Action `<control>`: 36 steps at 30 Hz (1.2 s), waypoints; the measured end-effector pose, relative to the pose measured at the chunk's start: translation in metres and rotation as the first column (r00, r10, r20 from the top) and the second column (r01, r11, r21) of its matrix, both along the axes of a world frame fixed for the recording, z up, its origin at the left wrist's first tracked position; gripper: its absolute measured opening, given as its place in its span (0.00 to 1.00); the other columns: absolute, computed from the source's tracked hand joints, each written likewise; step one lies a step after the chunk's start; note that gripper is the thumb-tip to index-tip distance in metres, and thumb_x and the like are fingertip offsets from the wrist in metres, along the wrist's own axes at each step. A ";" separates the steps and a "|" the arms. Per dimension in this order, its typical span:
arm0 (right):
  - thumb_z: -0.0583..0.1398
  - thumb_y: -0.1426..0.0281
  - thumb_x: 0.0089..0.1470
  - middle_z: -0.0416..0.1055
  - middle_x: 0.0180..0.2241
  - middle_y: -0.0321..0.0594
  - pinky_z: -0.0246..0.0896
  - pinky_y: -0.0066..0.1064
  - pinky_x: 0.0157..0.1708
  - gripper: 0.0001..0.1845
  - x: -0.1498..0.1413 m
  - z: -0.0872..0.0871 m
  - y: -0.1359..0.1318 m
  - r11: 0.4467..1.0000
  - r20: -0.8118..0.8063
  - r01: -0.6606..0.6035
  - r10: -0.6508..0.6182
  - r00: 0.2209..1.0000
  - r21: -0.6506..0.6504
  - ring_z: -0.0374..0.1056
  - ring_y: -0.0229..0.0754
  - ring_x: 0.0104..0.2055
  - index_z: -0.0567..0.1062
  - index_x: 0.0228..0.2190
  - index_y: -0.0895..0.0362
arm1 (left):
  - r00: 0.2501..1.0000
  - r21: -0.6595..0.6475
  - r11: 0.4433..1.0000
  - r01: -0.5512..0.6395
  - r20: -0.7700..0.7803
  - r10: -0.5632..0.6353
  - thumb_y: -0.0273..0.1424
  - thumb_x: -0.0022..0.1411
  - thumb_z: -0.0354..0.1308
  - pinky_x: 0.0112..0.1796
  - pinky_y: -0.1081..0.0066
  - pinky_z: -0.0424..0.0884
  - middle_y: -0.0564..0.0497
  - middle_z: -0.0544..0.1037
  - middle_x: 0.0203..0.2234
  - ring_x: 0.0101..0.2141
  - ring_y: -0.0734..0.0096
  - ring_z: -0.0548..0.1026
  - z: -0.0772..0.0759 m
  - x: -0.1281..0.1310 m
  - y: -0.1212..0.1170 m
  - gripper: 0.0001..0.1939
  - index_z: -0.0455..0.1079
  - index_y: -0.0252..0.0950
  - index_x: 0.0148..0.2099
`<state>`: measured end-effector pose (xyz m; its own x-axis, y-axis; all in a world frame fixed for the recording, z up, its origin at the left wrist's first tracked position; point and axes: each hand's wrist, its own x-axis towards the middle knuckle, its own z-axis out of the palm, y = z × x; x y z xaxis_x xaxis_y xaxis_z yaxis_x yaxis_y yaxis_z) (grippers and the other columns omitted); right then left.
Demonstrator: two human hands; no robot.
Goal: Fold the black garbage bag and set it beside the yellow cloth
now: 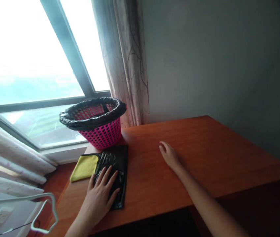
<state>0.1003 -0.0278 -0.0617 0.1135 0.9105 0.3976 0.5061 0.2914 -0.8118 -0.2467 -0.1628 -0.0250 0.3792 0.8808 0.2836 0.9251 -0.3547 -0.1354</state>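
My left hand (102,192) lies with fingers spread on a flat, folded black plastic bag (116,153). Beside that bag, to its left, is a folded yellow cloth (84,168) with a dark edge. My right hand (169,156) rests on its side on the bare wood, holding nothing, its thumb and fingers slightly apart. Behind the bag stands a pink perforated basket (102,135), upright, with a black bin liner (88,123) folded over its rim. Most of the basket's inside is hidden.
All of this is on a reddish-brown wooden table (194,141). A window (26,56) and curtains (127,59) are at the back left, with a wall (204,65) behind. A white bent frame (52,210) and a wall socket (1,217) appear at lower left.
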 end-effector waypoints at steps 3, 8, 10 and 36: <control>0.54 0.58 0.59 0.74 0.51 0.51 0.58 0.48 0.59 0.21 -0.001 0.004 -0.002 1.000 -0.086 -0.009 0.008 0.996 -0.011 0.68 0.53 0.55 0.76 0.46 0.57 | 0.997 0.049 0.999 0.025 0.066 -0.028 0.41 0.66 0.53 0.59 0.39 0.51 0.42 0.63 0.65 0.63 0.41 0.59 0.015 0.018 0.006 0.26 0.65 0.43 0.64; 0.50 0.56 0.63 0.77 0.45 0.48 0.70 0.39 0.44 0.22 -0.007 0.011 -0.009 0.998 -0.171 -0.058 0.055 0.984 -0.013 0.74 0.49 0.46 0.77 0.42 0.56 | 0.901 0.032 0.986 0.161 0.403 -0.160 0.30 0.66 0.50 0.58 0.53 0.61 0.42 0.69 0.59 0.59 0.54 0.66 0.048 0.105 0.019 0.21 0.66 0.39 0.61; 0.49 0.54 0.63 0.78 0.41 0.46 0.70 0.33 0.33 0.23 -0.009 0.014 -0.013 0.991 -0.249 -0.128 0.115 0.962 -0.037 0.75 0.46 0.39 0.77 0.39 0.56 | 0.816 -0.056 0.964 0.260 0.547 -0.188 0.27 0.66 0.49 0.52 0.61 0.67 0.43 0.74 0.53 0.52 0.59 0.72 0.049 0.144 0.030 0.18 0.69 0.39 0.56; 0.51 0.58 0.64 0.79 0.31 0.41 0.64 0.32 0.38 0.23 -0.023 0.019 -0.023 0.926 -0.044 -0.374 0.372 0.927 -0.049 0.73 0.45 0.35 0.79 0.29 0.55 | 0.579 -0.096 0.881 0.463 0.785 -0.219 0.16 0.54 0.54 0.51 0.59 0.70 0.42 0.79 0.46 0.49 0.56 0.75 -0.014 0.197 0.081 0.19 0.78 0.34 0.44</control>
<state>0.0778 -0.0506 -0.0431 -0.2263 0.9100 0.3473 0.3423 0.4081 -0.8464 -0.0495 -0.0818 -0.0393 0.4369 0.8122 0.3867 0.4626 -0.5715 0.6777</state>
